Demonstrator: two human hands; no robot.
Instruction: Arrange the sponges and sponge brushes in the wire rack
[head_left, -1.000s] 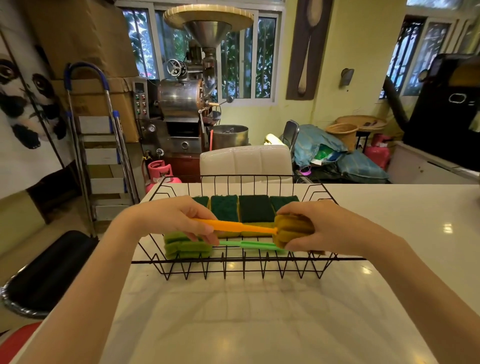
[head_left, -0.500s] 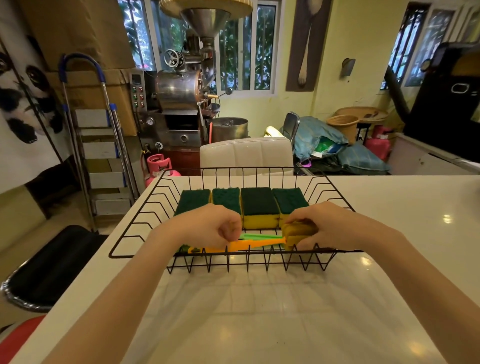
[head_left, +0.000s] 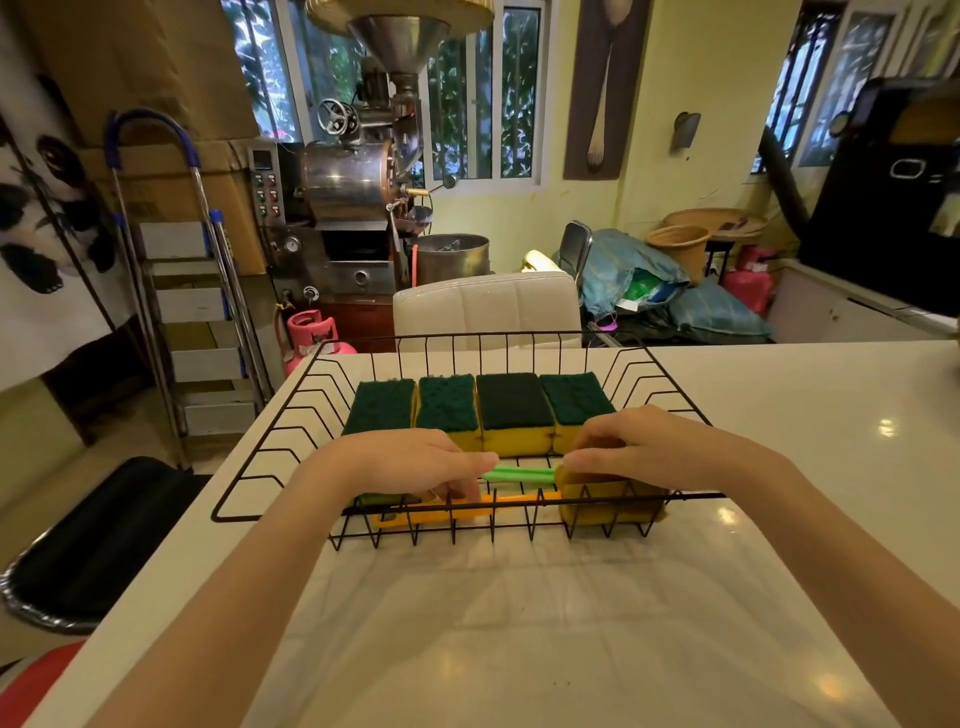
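A black wire rack (head_left: 270, 457) stands on the white counter. Several green-topped yellow sponges (head_left: 511, 415) sit side by side along its back. An orange sponge brush (head_left: 467, 513) lies along the rack's front wall, with its yellow sponge head (head_left: 608, 509) to the right. My left hand (head_left: 410, 462) grips the orange handle with its fingertips. My right hand (head_left: 649, 449) holds the sponge head from above. Just behind it lies a green sponge brush (head_left: 519, 474); only part of its handle shows between my hands.
The white counter (head_left: 519, 623) stretches toward me and to the right. A white chair back (head_left: 485, 306) stands right behind the rack. Left of the counter are a black stool (head_left: 93, 540) and a stepladder (head_left: 187, 312).
Both hands carried the orange sponge brush down from above the rack to its floor by the front wall, in front of the green brush. The view tilted slightly downward.
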